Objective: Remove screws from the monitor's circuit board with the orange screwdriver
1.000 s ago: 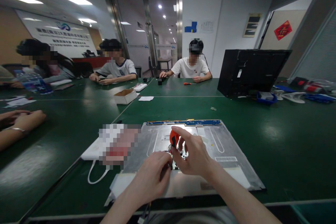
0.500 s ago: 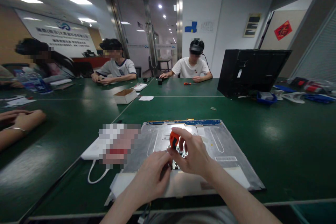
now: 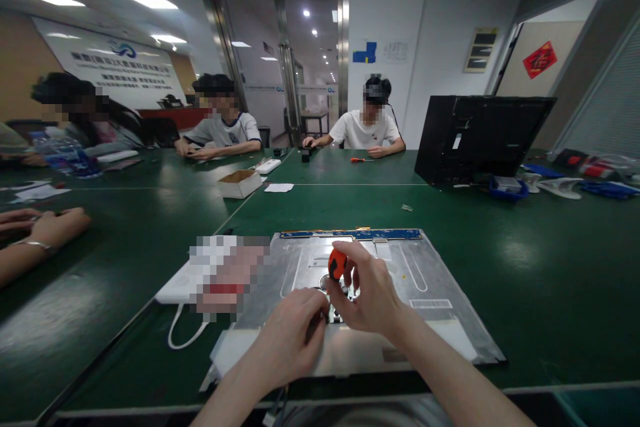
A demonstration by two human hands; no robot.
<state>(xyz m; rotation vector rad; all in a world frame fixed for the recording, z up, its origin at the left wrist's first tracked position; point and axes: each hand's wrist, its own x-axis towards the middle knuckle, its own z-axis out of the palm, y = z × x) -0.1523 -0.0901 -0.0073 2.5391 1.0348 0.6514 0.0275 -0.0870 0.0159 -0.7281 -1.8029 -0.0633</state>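
Screwdriver handle now sits slightly further right in the right hand.

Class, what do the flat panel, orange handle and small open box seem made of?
Flat panel: probably metal, satin grey, from its soft sheen and pressed grooves.
Orange handle: likely plastic or rubber, fairly matt; rounded, orange-and-black body.
Open box: apparently cardboard, matt; thin pale walls, brown inside.

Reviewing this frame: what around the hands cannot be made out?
Head view: tip of the orange-handled tool, hidden by the right hand and left hand.
Head view: whether the left hand grips anything, covered by its knuckles.
Head view: print on the pale label, too small.
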